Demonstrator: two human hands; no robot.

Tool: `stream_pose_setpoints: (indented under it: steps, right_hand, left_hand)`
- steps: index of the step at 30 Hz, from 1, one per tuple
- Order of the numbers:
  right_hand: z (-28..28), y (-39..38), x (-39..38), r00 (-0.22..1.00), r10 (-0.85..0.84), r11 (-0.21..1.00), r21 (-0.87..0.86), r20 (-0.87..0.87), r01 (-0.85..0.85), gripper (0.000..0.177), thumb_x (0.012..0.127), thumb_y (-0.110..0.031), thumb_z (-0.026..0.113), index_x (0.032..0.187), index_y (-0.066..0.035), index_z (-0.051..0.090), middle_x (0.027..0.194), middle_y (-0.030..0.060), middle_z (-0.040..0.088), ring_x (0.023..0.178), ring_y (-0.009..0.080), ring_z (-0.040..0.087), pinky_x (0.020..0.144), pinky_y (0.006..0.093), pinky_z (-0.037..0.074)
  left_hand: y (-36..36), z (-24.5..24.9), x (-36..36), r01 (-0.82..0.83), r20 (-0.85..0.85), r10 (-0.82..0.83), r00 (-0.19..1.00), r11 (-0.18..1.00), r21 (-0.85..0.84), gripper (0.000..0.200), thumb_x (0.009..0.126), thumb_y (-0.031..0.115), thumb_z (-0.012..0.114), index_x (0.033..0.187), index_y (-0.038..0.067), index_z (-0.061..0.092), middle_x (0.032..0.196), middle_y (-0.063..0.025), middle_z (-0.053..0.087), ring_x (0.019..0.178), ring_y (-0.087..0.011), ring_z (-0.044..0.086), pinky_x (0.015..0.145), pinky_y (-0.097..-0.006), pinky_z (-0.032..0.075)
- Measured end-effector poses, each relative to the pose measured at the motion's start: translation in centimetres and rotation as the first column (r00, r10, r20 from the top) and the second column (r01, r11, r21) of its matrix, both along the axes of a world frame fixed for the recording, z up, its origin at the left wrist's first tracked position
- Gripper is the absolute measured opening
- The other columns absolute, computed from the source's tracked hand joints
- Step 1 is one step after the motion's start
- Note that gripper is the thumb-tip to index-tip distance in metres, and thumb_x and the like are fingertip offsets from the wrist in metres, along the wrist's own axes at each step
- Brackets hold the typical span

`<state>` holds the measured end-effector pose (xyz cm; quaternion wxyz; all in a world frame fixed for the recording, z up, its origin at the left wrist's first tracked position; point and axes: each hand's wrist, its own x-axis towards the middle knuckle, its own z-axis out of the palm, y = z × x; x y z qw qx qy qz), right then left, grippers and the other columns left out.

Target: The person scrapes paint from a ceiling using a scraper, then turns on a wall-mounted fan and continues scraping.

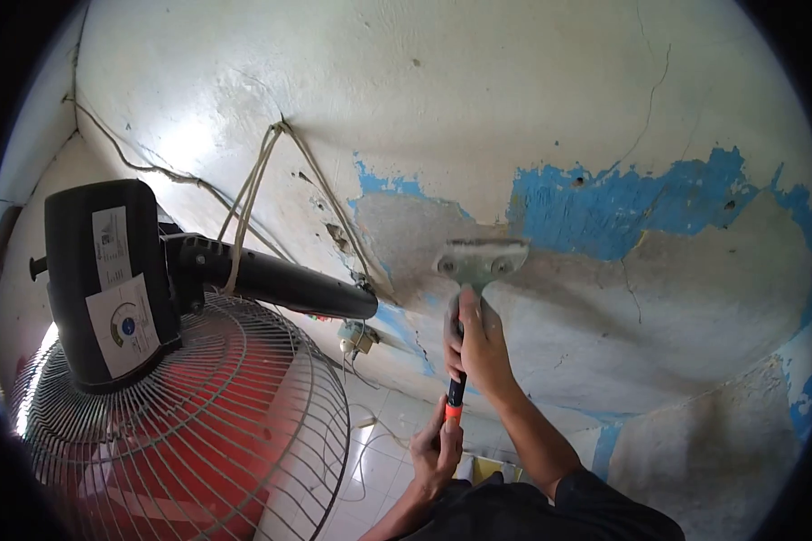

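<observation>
A long-handled scraper [482,261] with a wide, dusty head is held up against the wall. Its blade lies near the lower edge of a blue paint patch [595,209], over bare grey plaster. My right hand [480,338] wraps round the upper handle just below the head. Lower down, my left hand [438,446] grips the black handle near its orange band [454,415]. Part of the handle is hidden behind my fingers.
On the left, a wall fan with a wire cage [198,424] and red blades hangs by a cord [251,180]. A socket with wires [358,336] sits below its black arm [298,287]. Cracks run through the wall [478,81]. White tiles [365,469] cover the floor.
</observation>
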<state>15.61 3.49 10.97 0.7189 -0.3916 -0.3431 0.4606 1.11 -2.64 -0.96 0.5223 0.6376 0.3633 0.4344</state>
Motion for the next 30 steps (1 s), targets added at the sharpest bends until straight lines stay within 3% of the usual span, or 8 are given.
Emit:
stream_pose_setpoints:
  steps: [6,9,14,16,17,22,25,30]
  right_hand:
    - [1.1,0.0,1.0,0.998,0.041,0.999,0.024,0.05,-0.042,0.046,0.102,-0.046,0.036,0.078,-0.007,0.04,0.052,-0.002,0.034,0.035,0.0079,0.032,0.032,0.0253,0.032]
    - [0.3,-0.5,0.6,0.999,0.026,0.999,-0.047,0.019,-0.025,0.046,0.103,-0.045,0.035,0.077,-0.007,0.039,0.052,-0.0018,0.035,0.035,0.008,0.032,0.032,0.0255,0.032]
    - [1.5,-0.1,0.9,1.0,0.025,0.999,0.03,0.014,-0.025,0.044,0.102,-0.047,0.037,0.081,-0.008,0.039,0.053,-0.0024,0.033,0.035,0.0078,0.032,0.031,0.0257,0.032]
    - [0.4,-0.3,0.8,0.999,0.039,0.999,0.015,0.02,-0.039,0.045,0.101,-0.048,0.038,0.082,-0.008,0.039,0.052,-0.0028,0.032,0.034,0.0079,0.033,0.031,0.0259,0.032]
    - [-0.3,-0.3,0.6,0.999,0.039,0.999,0.003,0.021,-0.039,0.045,0.101,-0.048,0.039,0.082,-0.008,0.038,0.052,-0.003,0.031,0.034,0.0079,0.033,0.031,0.0261,0.032]
    - [2.1,0.0,1.1,0.998,0.029,1.0,0.005,0.056,-0.03,0.045,0.101,-0.047,0.039,0.079,-0.008,0.039,0.051,-0.0033,0.03,0.033,0.0083,0.032,0.031,0.0266,0.032]
    - [0.3,-0.5,0.5,0.999,0.03,0.998,-0.061,0.029,-0.028,0.045,0.101,-0.046,0.038,0.077,-0.009,0.039,0.05,-0.0029,0.031,0.033,0.0083,0.031,0.031,0.0265,0.032]
    - [3.2,0.1,1.1,0.998,0.039,0.999,0.014,0.04,-0.04,0.047,0.102,-0.046,0.039,0.074,-0.009,0.039,0.051,-0.0032,0.032,0.033,0.0078,0.032,0.031,0.0258,0.032]
  left_hand:
    - [0.4,0.5,0.6,0.01,0.002,-0.011,1.0,1.0,0.023,0.051,0.102,0.022,0.043,0.143,-0.007,0.033,0.058,0.0007,0.047,0.045,-0.0049,0.042,0.042,-0.0198,0.035]
    - [0.1,0.2,0.6,0.006,0.006,-0.006,1.0,0.998,0.059,0.051,0.102,0.021,0.043,0.143,-0.007,0.034,0.058,0.0006,0.047,0.044,-0.0045,0.042,0.041,-0.0198,0.035]
    - [0.5,1.2,0.5,-0.009,-0.02,0.01,1.0,0.998,0.067,0.049,0.102,0.02,0.044,0.142,-0.007,0.036,0.058,0.0006,0.048,0.044,-0.0044,0.043,0.041,-0.0195,0.035]
    - [-0.7,0.7,0.3,-0.01,-0.005,0.01,1.0,0.998,0.059,0.049,0.102,0.02,0.044,0.142,-0.007,0.036,0.059,0.0006,0.048,0.044,-0.0041,0.042,0.041,-0.0188,0.034]
    - [-1.1,0.7,0.3,-0.012,0.002,0.012,1.0,0.999,-0.031,0.047,0.102,0.018,0.043,0.142,-0.007,0.036,0.058,0.0006,0.048,0.045,-0.0038,0.042,0.041,-0.0185,0.034]
    - [0.1,1.9,1.1,-0.027,0.009,0.026,1.0,0.999,0.018,0.048,0.101,0.019,0.045,0.142,-0.004,0.037,0.059,0.0012,0.046,0.046,-0.0038,0.041,0.042,-0.0194,0.034]
    - [-1.5,1.0,0.9,-0.032,0.041,0.034,0.999,0.999,-0.03,0.048,0.101,0.02,0.045,0.142,-0.005,0.038,0.059,0.0011,0.046,0.046,-0.0038,0.042,0.042,-0.0193,0.035]
    - [0.0,2.2,1.5,-0.057,-0.028,0.059,0.998,0.997,0.052,0.049,0.102,0.021,0.044,0.143,-0.004,0.037,0.06,0.0014,0.048,0.046,-0.004,0.043,0.042,-0.0197,0.035]
